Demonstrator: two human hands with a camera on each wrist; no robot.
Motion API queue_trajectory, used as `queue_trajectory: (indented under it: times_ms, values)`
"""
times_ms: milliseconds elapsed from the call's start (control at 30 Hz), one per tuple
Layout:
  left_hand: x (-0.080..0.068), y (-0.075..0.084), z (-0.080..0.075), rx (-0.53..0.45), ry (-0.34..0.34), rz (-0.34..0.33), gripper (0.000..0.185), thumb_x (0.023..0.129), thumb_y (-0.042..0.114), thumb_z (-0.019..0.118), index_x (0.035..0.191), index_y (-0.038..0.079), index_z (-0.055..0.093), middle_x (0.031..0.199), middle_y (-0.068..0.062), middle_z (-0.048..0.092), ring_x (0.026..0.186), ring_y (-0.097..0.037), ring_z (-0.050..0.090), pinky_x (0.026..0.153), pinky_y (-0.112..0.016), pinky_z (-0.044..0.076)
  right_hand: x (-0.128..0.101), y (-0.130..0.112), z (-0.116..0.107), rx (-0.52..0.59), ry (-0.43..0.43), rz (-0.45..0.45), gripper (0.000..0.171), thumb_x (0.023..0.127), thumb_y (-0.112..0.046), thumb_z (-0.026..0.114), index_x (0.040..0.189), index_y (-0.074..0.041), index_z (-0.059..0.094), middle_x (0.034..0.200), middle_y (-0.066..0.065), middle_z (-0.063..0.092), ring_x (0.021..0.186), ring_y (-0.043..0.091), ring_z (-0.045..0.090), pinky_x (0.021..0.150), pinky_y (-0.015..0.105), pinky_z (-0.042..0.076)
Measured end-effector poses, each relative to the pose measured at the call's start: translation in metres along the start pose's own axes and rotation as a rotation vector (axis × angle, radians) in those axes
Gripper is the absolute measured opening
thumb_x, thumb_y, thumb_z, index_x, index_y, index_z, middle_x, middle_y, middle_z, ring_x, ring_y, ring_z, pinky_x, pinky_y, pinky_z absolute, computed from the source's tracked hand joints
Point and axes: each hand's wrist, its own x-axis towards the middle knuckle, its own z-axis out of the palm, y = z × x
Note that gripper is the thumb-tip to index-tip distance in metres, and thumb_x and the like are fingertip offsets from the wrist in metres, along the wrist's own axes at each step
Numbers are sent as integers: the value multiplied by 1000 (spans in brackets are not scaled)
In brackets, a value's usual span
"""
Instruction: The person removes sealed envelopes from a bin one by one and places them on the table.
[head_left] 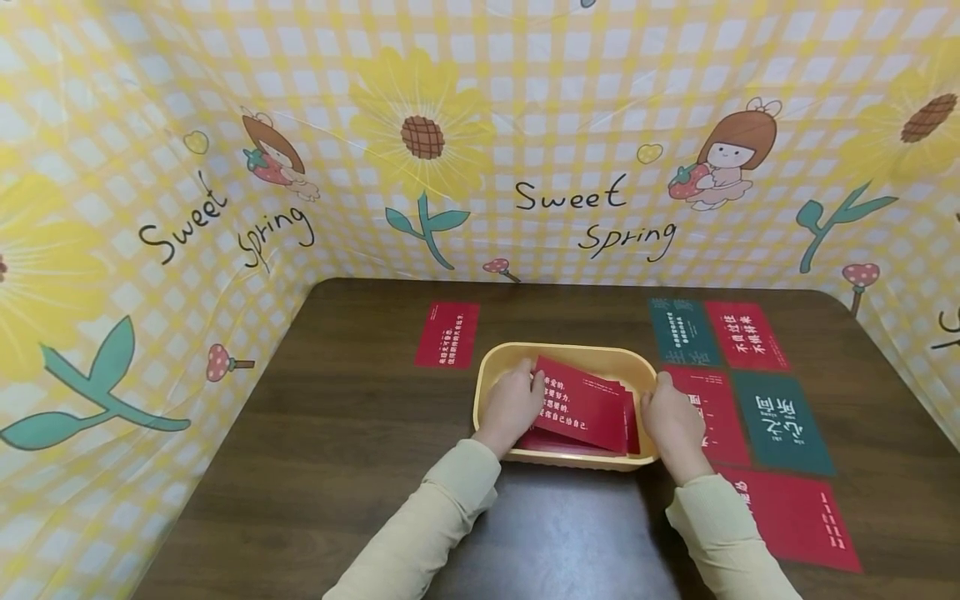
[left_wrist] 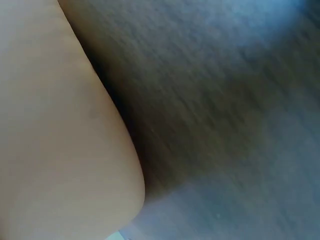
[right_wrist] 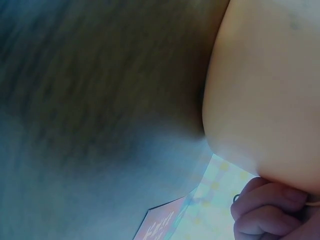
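A yellow plastic basket stands mid-table and holds a stack of red cards with white print. My left hand reaches into the basket's left side, its fingers curled on the left edge of the top card. My right hand is at the basket's right side, fingers curled over the rim. In the right wrist view the curled fingers show beside the basket wall. The left wrist view is blurred and shows only the basket wall and the dark table.
A single red card lies left of the basket. Right of it, green cards and red cards lie in rows on the dark wood table. A yellow checked flower-print screen walls the table on three sides.
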Motion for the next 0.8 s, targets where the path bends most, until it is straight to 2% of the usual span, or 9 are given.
queue_trajectory:
  times_ms: [100, 200, 300, 400, 500, 633, 700, 800]
  values:
    - [1, 0, -3, -62, 33, 9, 16, 98, 24, 50, 98, 10, 58, 68, -6, 61, 57, -17, 54, 49, -28, 39, 0, 0, 0, 3, 3, -2, 36, 95, -17, 50, 121, 6, 41, 104, 32, 61, 79, 39, 61, 72, 52, 52]
    - [4, -3, -9, -123, 88, 14, 17, 99, 24, 49, 101, 9, 58, 74, -4, 64, 59, -12, 53, 51, -24, 40, -1, 0, 0, 10, 6, 4, 35, 95, -17, 49, 121, 6, 41, 105, 32, 60, 80, 39, 61, 74, 53, 52]
    - [5, -9, -19, -187, 186, 17, 21, 99, 25, 49, 108, 7, 57, 85, -8, 67, 70, -16, 59, 61, -30, 48, -1, 0, 0, 14, 2, 5, 35, 95, -17, 48, 121, 6, 40, 105, 33, 60, 82, 41, 61, 74, 54, 51]
    - [6, -21, -32, -292, 321, -17, 25, 100, 25, 47, 112, 4, 53, 87, -14, 65, 75, -25, 60, 67, -39, 51, -1, 0, 0, 13, -2, 3, 36, 94, -17, 48, 122, 5, 40, 105, 33, 60, 84, 43, 62, 75, 56, 51]
    - [14, -36, -43, -437, 490, -140, 26, 102, 26, 42, 113, 3, 48, 86, -20, 63, 77, -31, 62, 68, -44, 52, -2, 0, -1, 7, 10, -1, 35, 94, -17, 49, 120, 4, 41, 104, 33, 61, 85, 44, 62, 72, 55, 51]
    - [27, -59, -57, -692, 717, -400, 26, 103, 24, 36, 113, 1, 43, 93, -24, 62, 82, -32, 61, 71, -42, 50, -2, 1, -2, -1, 24, -11, 33, 93, -16, 49, 117, 4, 41, 100, 33, 61, 82, 44, 62, 69, 54, 51]
    - [30, -73, -65, -812, 789, -529, 26, 103, 24, 35, 115, 2, 43, 101, -24, 61, 87, -29, 59, 76, -38, 48, -3, 0, -2, -2, 15, -9, 33, 93, -17, 49, 117, 4, 41, 99, 32, 61, 81, 43, 62, 71, 55, 51]
    - [30, -95, -75, -982, 839, -666, 25, 103, 23, 36, 117, 3, 43, 114, -19, 57, 94, -21, 56, 79, -27, 45, -4, 0, -1, -1, 15, -10, 32, 93, -17, 49, 117, 4, 41, 99, 32, 61, 81, 43, 61, 71, 55, 51]
